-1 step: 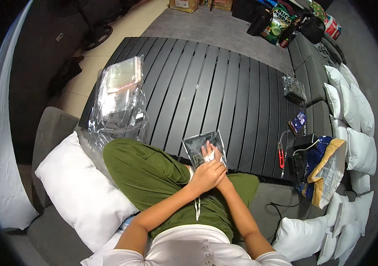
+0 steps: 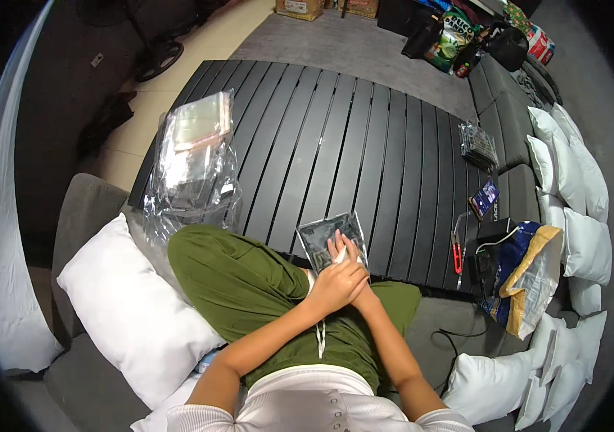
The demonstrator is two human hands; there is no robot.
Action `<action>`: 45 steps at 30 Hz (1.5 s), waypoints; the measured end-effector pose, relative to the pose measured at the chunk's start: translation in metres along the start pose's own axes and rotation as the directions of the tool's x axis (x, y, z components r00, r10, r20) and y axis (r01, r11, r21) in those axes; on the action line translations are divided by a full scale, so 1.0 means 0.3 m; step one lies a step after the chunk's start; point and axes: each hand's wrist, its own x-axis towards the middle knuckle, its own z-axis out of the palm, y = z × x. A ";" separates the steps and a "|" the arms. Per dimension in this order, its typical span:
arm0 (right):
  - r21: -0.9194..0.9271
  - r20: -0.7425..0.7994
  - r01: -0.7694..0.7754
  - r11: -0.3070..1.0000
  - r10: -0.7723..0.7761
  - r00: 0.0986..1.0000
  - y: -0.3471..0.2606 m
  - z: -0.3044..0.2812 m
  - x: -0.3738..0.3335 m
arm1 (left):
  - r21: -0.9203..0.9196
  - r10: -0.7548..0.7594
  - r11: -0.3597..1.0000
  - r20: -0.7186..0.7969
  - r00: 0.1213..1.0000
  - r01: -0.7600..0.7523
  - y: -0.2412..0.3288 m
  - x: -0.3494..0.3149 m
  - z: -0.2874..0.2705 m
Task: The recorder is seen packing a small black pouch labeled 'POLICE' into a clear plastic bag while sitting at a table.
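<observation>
Over the lap, left hand [image 2: 336, 282] lies curled across right hand [image 2: 356, 288]; both grips clasp a clear packet [image 2: 325, 234] at the counter [image 2: 350, 137] edge.

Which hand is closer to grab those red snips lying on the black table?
Probably the right hand: the red-handled snips lie on the black slatted table on its side; the left hand would cross over.
</observation>
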 end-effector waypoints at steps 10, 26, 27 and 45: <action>0.595 -0.037 -0.111 0.796 0.165 0.986 -0.011 -0.056 -0.069 | 0.031 -0.007 0.999 -0.053 0.999 0.009 0.019 0.008 -0.019; 0.269 0.041 0.022 0.963 -0.034 0.999 -0.041 -0.110 -0.036 | -0.415 -0.721 0.658 -0.105 0.685 0.629 -0.200 -0.153 -0.035; 0.255 0.062 0.028 0.966 -0.045 0.997 -0.036 -0.110 -0.038 | -0.426 -0.715 0.662 -0.114 0.690 0.616 -0.188 -0.138 -0.042; 0.051 -0.111 -0.156 0.986 0.161 0.981 -0.090 -0.025 -0.045 | 0.234 -0.507 0.822 -0.117 0.854 0.519 -0.145 -0.123 -0.047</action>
